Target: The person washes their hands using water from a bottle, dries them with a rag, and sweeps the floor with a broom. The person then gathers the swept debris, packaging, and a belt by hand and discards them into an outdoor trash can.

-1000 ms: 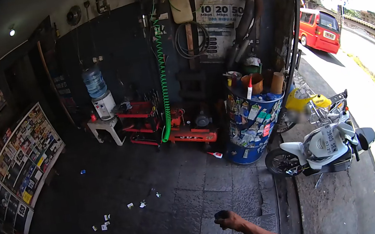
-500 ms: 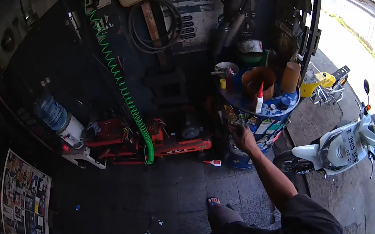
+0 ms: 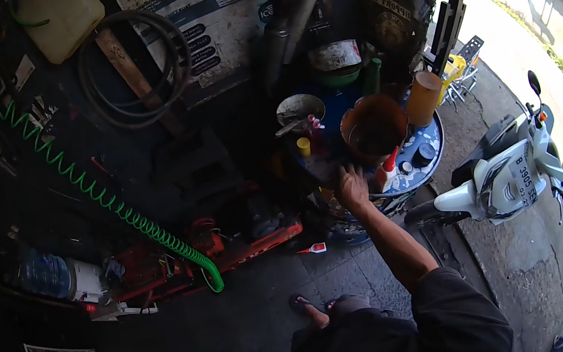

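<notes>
My right hand (image 3: 352,188) reaches over the near edge of a blue drum top (image 3: 430,146). Its fingers point down and are too dark and small to tell what, if anything, they hold. Just right of it, a white bottle with a red nozzle (image 3: 387,172) stands beside a rusty brown pot (image 3: 374,128). A small yellow cap (image 3: 303,146) and a metal bowl (image 3: 301,109) are beyond my hand to the left. At the right of the top are an orange-brown cup (image 3: 424,99) and a blue cap (image 3: 425,153). My left hand is not in view.
A red compressor (image 3: 262,243) stands on the floor left of the drum, with a green coiled hose (image 3: 131,217) hanging over it. Another red-nozzled bottle (image 3: 316,249) lies on the floor. A parked white scooter (image 3: 507,178) is at the right.
The view has turned and come closer to the drum. My right hand has moved from beside the drum's side up to its top edge, near the red-nozzled bottle.
</notes>
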A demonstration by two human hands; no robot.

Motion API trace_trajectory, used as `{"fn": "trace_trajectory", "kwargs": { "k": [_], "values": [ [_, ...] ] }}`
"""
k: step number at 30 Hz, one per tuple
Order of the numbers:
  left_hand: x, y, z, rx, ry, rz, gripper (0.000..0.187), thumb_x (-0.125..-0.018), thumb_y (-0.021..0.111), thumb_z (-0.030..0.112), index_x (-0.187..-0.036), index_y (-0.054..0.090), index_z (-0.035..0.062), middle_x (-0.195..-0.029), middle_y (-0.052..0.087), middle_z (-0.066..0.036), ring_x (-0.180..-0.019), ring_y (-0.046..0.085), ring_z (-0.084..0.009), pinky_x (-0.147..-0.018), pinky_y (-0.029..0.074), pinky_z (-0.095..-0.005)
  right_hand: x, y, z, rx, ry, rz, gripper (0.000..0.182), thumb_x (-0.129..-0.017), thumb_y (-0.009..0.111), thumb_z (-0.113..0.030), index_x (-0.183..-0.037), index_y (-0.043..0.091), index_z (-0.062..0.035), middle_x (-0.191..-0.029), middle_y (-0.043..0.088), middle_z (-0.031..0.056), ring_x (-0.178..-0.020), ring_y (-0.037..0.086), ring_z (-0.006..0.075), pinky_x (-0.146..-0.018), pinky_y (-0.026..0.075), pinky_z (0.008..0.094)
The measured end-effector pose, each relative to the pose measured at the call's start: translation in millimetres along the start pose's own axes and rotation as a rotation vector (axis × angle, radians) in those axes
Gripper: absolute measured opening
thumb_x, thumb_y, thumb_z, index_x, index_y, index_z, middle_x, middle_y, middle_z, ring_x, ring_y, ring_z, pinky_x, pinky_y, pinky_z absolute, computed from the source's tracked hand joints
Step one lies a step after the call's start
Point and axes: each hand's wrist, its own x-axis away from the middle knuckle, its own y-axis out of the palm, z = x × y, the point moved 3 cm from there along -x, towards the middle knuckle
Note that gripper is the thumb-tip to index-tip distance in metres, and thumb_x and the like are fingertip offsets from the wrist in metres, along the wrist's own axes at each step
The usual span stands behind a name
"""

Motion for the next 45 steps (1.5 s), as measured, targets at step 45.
{"fn": "trace_trajectory", "kwargs": {
  "k": [45],
  "values": [
    [462,680,364,0.084,1.238,-0.936,0.020,-0.096,0.052,0.021,-0.090,0.061,0.0036,-0.076,0.060,-0.002,-0.063,0.053,-0.0071,-0.059,0.042,-0.0216,-250,-181,154,-0.604,-0.025,0.265,0.041,-0.081,0.068,-0.022,-0.114,0.057,0.0000,-0.095,0.061,0.0214,-0.091,0.063,0.0357,-0.080,0.050,0.0409]
  ]
}}
